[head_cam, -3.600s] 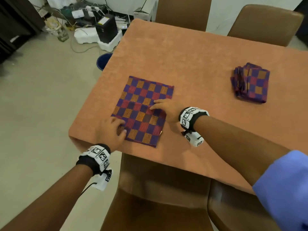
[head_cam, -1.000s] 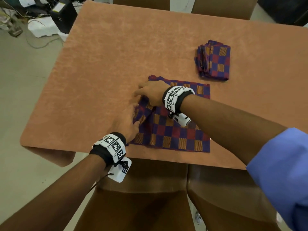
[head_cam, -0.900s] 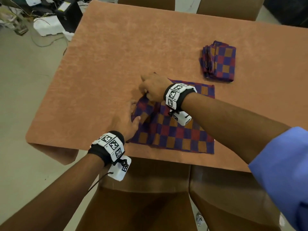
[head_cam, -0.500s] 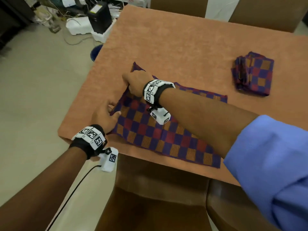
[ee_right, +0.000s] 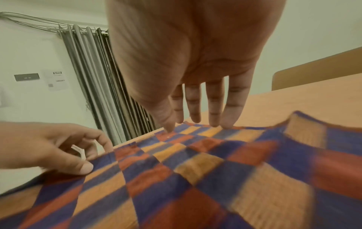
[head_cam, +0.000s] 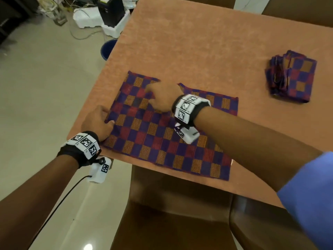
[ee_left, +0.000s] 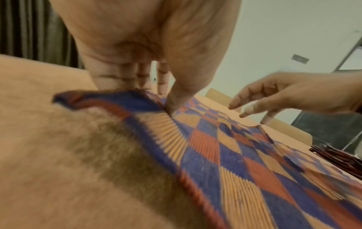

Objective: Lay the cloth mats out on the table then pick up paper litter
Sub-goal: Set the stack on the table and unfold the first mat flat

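A blue, red and orange checked cloth mat (head_cam: pixel 162 141) lies spread near the front left corner of the table (head_cam: pixel 198 42). My left hand (head_cam: pixel 97 121) pinches the mat's left edge, thumb on top (ee_left: pixel 172 106) and fingers behind the hem. My right hand (head_cam: pixel 162 98) rests on the far part of the mat with straight fingers (ee_right: pixel 213 111), their tips pressing the cloth (ee_right: pixel 195 178). Beside that hand the far edge stands up in a small ripple (head_cam: pixel 182 86). A stack of folded mats (head_cam: pixel 292 76) sits at the right of the table. No paper litter shows.
Two brown chairs (head_cam: pixel 171 213) (head_cam: pixel 261 228) are pushed in at the near edge. On the floor to the left are a blue bin (head_cam: pixel 108 49), a black box (head_cam: pixel 111 9), white foam blocks and cables. The table's far half is bare orange cloth.
The mat has been unfolded to the left to its full width. My left hand moved out to the left edge, and my right hand came off the far left corner onto the cloth.
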A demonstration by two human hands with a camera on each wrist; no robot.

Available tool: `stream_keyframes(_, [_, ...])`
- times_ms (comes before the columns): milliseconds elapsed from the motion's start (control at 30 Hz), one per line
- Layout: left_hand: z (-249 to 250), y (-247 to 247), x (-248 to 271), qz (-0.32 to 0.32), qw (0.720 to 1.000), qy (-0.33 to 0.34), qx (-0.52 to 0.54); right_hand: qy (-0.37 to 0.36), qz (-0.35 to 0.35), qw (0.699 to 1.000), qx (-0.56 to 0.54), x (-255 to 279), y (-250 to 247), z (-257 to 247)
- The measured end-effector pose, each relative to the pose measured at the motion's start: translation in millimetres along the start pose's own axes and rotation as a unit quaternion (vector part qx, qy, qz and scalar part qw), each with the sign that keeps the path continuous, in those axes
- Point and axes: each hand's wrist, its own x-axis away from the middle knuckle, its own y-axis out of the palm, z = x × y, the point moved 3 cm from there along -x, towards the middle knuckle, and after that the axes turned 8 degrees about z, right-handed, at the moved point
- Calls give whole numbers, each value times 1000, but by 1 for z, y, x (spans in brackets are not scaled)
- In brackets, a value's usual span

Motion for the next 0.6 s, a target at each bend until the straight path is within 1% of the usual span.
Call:
stream_keyframes(67, [8, -5, -1, 16, 994, 49, -95, 19, -8, 1000, -7, 28, 7, 26])
stream_keyframes(133, [24, -5, 5, 30, 977, 117, -176, 21, -59, 998, 4, 55, 19, 46])
stream_keyframes(167, [34, -2, 10, 33, 969, 149, -196, 9, -83, 996, 23, 66, 26, 51])
stream_keyframes(200, [47, 2, 16, 30, 963, 177, -201, -9, -91, 995, 50, 73, 32, 56])
stream_keyframes(267, [75, 19, 28, -10, 958, 223, -180, -44, -95, 992, 76, 81, 41, 58])
stream_keyframes(333, [109, 41, 42, -56, 952, 253, -164, -36, -107, 993, 42, 83, 39, 60])
stream_keyframes(400, [145, 61, 51, -72, 952, 261, -143, 16, -77, 997, -22, 84, 26, 73])
stream_keyframes(467, [181, 80, 59, -79, 948, 279, -132, 85, -8, 995, -61, 95, 2, 101])
stream_keyframes(533, [217, 100, 68, -102, 930, 321, -148, 149, 64, 985, -51, 115, -22, 143])
stream_keyframes(600, [250, 116, 81, -143, 913, 348, -160, 222, 122, 967, -14, 140, -45, 189])
